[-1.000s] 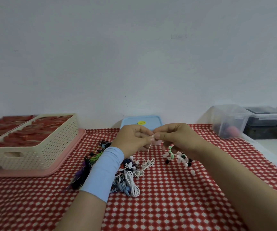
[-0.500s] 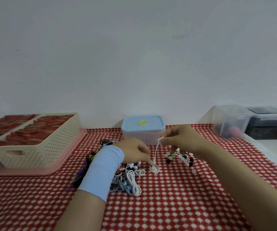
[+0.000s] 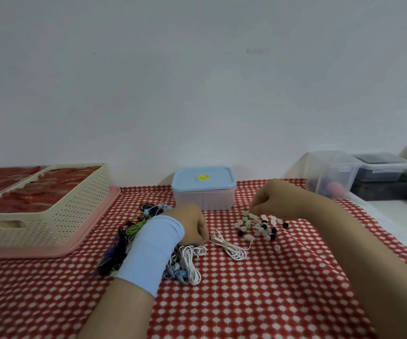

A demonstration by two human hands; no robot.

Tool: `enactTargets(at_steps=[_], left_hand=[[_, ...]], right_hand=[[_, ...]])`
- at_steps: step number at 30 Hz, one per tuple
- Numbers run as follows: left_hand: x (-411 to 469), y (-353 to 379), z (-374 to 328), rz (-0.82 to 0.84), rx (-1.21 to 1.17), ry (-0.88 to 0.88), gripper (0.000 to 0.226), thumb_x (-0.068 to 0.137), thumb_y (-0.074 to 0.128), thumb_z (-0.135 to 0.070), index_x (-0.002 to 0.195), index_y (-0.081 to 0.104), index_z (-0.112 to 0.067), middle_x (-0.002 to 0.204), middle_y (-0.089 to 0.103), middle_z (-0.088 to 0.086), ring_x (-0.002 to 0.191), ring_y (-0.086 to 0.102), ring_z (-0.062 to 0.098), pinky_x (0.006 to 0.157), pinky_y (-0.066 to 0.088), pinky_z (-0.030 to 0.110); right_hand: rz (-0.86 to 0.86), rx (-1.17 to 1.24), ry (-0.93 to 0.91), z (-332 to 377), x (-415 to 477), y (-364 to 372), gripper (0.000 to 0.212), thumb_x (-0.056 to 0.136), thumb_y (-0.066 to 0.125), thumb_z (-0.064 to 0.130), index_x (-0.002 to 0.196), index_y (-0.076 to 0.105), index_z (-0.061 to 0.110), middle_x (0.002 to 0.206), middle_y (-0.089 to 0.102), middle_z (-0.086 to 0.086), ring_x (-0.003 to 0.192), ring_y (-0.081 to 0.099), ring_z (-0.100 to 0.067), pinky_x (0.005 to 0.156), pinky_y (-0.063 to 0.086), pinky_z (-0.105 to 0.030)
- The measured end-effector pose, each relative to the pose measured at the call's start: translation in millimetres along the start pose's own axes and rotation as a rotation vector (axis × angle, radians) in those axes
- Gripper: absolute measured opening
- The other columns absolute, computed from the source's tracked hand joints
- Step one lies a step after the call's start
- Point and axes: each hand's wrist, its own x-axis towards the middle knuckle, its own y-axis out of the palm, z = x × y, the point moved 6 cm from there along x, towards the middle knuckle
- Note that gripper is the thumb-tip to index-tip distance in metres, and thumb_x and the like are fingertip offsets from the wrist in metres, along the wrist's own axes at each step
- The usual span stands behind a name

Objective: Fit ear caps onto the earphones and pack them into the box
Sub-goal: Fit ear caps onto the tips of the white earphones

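Earphones, one white set [image 3: 230, 248], lie coiled on the red-checked cloth [image 3: 258, 297] between the two hands. The cord's end runs to the left hand [image 3: 191, 222]. Its fingers are bent down onto the cord, but a pinch cannot be made out. That wrist wears a pale blue sleeve [image 3: 152, 250] and covers one tangled heap of more earphones [image 3: 187, 261] in white, blue, green, purple and black.

Just right of the coil sits one scatter of ear caps [image 3: 258, 227]. There are roughly two dozen, too crowded to count exactly: mostly pale pink, at least three green, several black. The right hand [image 3: 269, 199] hangs over its far edge with fingertips bunched at a green cap. Its grip is hidden.

Behind stands one lidded box [image 3: 203, 192] with a blue lid. Its one round yellow sticker [image 3: 203, 177] has print too small to read. At far left, one cream perforated basket [image 3: 50, 216] of red packets rests on a pink tray [image 3: 92, 234]. At far right are two clear bins [image 3: 329, 172].
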Motion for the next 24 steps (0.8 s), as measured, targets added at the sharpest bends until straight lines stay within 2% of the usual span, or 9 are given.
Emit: enactTargets(at_steps=[4, 9, 11, 13, 16, 19, 21, 24], left_hand=[[-3, -13, -4, -0.115, -0.129, 0.033, 0.014, 0.087, 0.072, -0.026, 0.1, 0.076, -0.024, 0.086, 0.065, -0.018, 0.086, 0.063, 0.005, 0.083, 0.047, 0.023], [-11, -34, -6, -0.248, -0.2, 0.073, 0.006, 0.089, 0.068, -0.026, 0.094, 0.071, -0.028, 0.085, 0.065, -0.016, 0.08, 0.061, -0.001, 0.074, 0.046, 0.019], [-14, -40, -6, -0.347, -0.3, 0.111, 0.005, 0.087, 0.071, -0.027, 0.091, 0.073, -0.03, 0.08, 0.063, -0.018, 0.072, 0.058, -0.006, 0.07, 0.045, 0.017], [-15, -41, -9, -0.393, -0.441, 0.143, 0.007, 0.087, 0.071, -0.03, 0.093, 0.075, -0.031, 0.073, 0.064, -0.016, 0.064, 0.058, -0.005, 0.068, 0.048, 0.016], [-11, -27, -13, -0.323, -0.642, 0.13, 0.015, 0.09, 0.069, -0.025, 0.105, 0.071, -0.028, 0.083, 0.07, -0.008, 0.068, 0.066, 0.006, 0.072, 0.057, 0.023], [-8, -19, -14, -0.269, -0.669, 0.118, 0.011, 0.087, 0.073, -0.021, 0.097, 0.072, -0.023, 0.089, 0.072, -0.004, 0.076, 0.067, 0.008, 0.08, 0.058, 0.031], [-13, -22, -10, -0.178, -0.573, 0.11, 0.012, 0.082, 0.078, -0.022, 0.092, 0.075, -0.028, 0.089, 0.074, -0.011, 0.083, 0.067, 0.005, 0.086, 0.055, 0.026], [-26, -23, -1, 0.05, -0.332, 0.059, 0.014, 0.08, 0.079, -0.03, 0.093, 0.078, -0.035, 0.089, 0.075, -0.014, 0.087, 0.069, 0.006, 0.083, 0.053, 0.018]], right_hand=[[0.024, -0.045, 0.008, -11, 1, -1, 0.017, 0.088, 0.076, 0.016, 0.089, 0.079, 0.033, 0.088, 0.075, 0.019, 0.085, 0.069, 0.0, 0.092, 0.058, -0.029], [0.09, -0.072, -0.014, -7, 2, 7, 0.026, 0.087, 0.078, 0.015, 0.078, 0.076, 0.039, 0.085, 0.073, 0.022, 0.084, 0.069, 0.001, 0.089, 0.057, -0.025], [0.1, -0.087, -0.01, -6, 2, 9, 0.028, 0.087, 0.078, 0.014, 0.076, 0.075, 0.04, 0.084, 0.071, 0.023, 0.085, 0.068, -0.001, 0.088, 0.057, -0.026], [0.117, -0.107, -0.004, -6, 2, 11, 0.022, 0.087, 0.078, 0.015, 0.082, 0.078, 0.037, 0.086, 0.07, 0.022, 0.087, 0.068, -0.002, 0.088, 0.057, -0.026], [0.137, -0.145, 0.005, -7, 5, 18, 0.015, 0.086, 0.079, 0.017, 0.093, 0.082, 0.031, 0.089, 0.072, 0.022, 0.088, 0.067, -0.003, 0.093, 0.057, -0.03], [0.136, -0.152, 0.0, -6, 6, 21, 0.015, 0.085, 0.08, 0.019, 0.094, 0.083, 0.03, 0.086, 0.072, 0.023, 0.087, 0.067, -0.003, 0.094, 0.057, -0.03], [0.14, -0.151, -0.007, -7, 4, 19, 0.013, 0.085, 0.079, 0.018, 0.091, 0.083, 0.029, 0.083, 0.071, 0.023, 0.086, 0.067, -0.002, 0.091, 0.056, -0.028], [0.115, -0.108, -0.017, -9, 3, 12, 0.013, 0.089, 0.076, 0.016, 0.09, 0.08, 0.029, 0.086, 0.071, 0.021, 0.087, 0.067, -0.002, 0.088, 0.056, -0.025]])
